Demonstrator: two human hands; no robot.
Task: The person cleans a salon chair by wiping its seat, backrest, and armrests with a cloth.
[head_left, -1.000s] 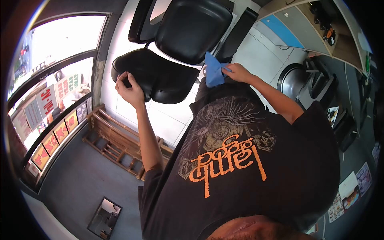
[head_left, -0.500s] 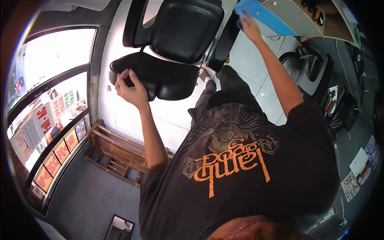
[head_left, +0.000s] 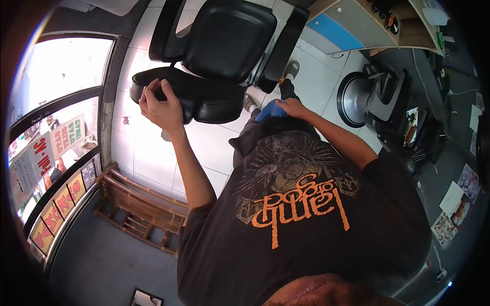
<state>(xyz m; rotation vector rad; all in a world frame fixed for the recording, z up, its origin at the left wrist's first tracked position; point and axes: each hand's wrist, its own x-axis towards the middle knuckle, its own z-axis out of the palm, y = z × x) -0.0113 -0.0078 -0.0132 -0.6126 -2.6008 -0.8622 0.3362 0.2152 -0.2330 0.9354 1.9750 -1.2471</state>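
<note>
A blue cloth (head_left: 272, 110) hangs in front of my waist, and the fingers of my right hand (head_left: 294, 108) are closed on it. Out to the left, my left hand (head_left: 162, 106) is loosely curled above the black padded headrest (head_left: 217, 104) of a barber chair. A gap shows between its thumb and fingers, and I see nothing in it. Whether it touches the padding I cannot tell. The chair's black seat (head_left: 229, 38) lies beyond, with a black armrest (head_left: 283, 46) on its right side.
A cabinet (head_left: 352, 25) with a blue panel stands ahead on the right. Another chair with a round base (head_left: 354, 99) is to my right. At the left are a bamboo bench (head_left: 140, 209) and a window with posters (head_left: 41, 153). White tiles (head_left: 153, 148) cover the floor.
My right hand has come back from near the cabinet to my waist, bringing the blue cloth. My left hand stays over the headrest, its fingers slightly shifted. The view has moved a little.
</note>
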